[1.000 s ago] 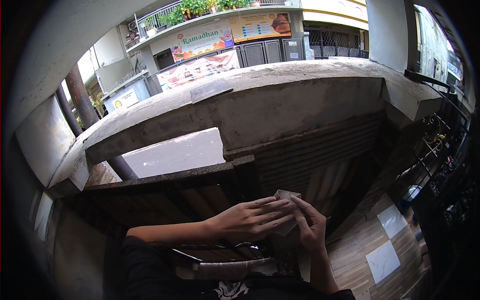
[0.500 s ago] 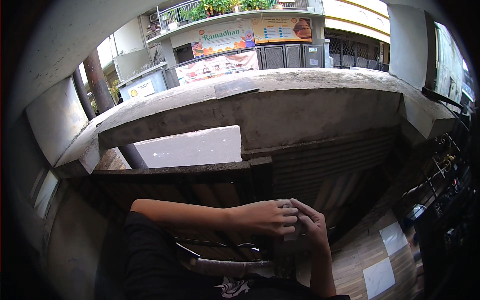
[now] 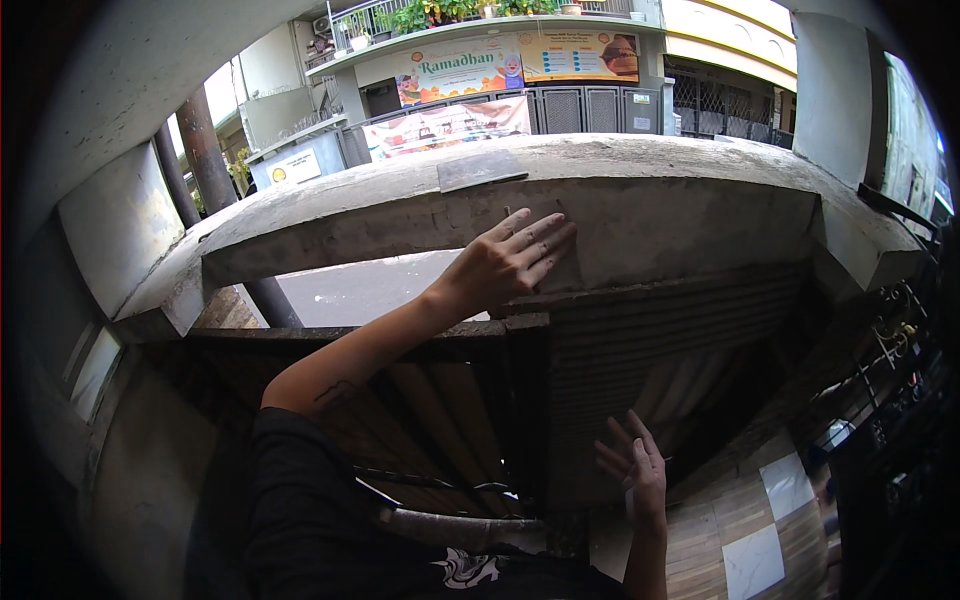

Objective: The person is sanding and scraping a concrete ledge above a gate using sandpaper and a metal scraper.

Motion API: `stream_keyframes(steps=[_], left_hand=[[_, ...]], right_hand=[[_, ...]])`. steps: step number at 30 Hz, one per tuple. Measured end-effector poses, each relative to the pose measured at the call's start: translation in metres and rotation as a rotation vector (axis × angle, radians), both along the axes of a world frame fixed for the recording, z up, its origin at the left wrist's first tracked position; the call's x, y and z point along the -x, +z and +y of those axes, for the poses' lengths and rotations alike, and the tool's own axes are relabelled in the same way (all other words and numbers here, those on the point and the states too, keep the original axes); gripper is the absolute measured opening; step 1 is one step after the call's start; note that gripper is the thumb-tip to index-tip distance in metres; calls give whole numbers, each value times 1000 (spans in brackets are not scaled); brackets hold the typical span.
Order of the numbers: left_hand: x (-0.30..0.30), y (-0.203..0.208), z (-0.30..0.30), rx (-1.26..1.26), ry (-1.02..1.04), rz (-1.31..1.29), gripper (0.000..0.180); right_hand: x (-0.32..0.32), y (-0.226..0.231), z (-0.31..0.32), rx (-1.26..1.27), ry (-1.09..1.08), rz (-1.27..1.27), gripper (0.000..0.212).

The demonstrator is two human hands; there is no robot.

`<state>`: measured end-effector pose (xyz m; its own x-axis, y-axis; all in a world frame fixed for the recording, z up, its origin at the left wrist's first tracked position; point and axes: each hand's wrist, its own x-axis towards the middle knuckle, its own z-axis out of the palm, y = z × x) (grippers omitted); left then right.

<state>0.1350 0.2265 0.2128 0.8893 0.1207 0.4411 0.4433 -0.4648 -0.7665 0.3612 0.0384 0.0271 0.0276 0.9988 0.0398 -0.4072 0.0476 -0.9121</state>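
Note:
My left hand (image 3: 515,258) reaches up to the front face of the concrete beam (image 3: 690,225). Its fingers lie close together, pressing what looks like a thin grey sheet (image 3: 568,268) to the surface. Most of that sheet is hidden under the hand, and its exact kind is unclear. Lower down, my right hand (image 3: 645,470) hovers in front of a ribbed panel with its fingers spread. No object shows between those fingers, and they are somewhat dim and blurred.
A flat grey plate (image 3: 482,171) rests on the ledge above the beam. Below is a dark slatted gate (image 3: 430,400), with an opening onto the street at its upper left. Tiled floor (image 3: 755,560) lies at lower right; metal scrollwork (image 3: 895,335) stands at far right.
The two hands were together at chest height on a small grey piece. Now they have parted: my left hand has risen to the beam, while my right hand has opened and stayed low.

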Motion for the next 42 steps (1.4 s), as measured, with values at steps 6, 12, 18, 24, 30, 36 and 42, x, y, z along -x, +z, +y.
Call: stream_keyframes(steps=[6,12,18,24,30,36,42], left_hand=[[-2,-27,20,150,37,-167,70],[-73,-15,43,169,-123,-241,69],[-91,-12,50,141,-140,-242,71],[-2,-19,26,69,64,-144,74],[-94,-11,54,66,-114,-262,73],[-138,-17,69,67,-188,-272,72],[-5,-16,29,58,70,-166,72]], right_hand=[[-8,-35,-22,163,12,-6,45],[-5,-35,-16,237,17,20,45],[-1,-28,-9,128,119,-52,40],[-34,-57,-51,296,24,-80,36],[-32,-50,-38,233,38,-92,34],[-25,-53,-33,173,122,-142,34],[-53,-82,-81,334,-2,-89,35]])
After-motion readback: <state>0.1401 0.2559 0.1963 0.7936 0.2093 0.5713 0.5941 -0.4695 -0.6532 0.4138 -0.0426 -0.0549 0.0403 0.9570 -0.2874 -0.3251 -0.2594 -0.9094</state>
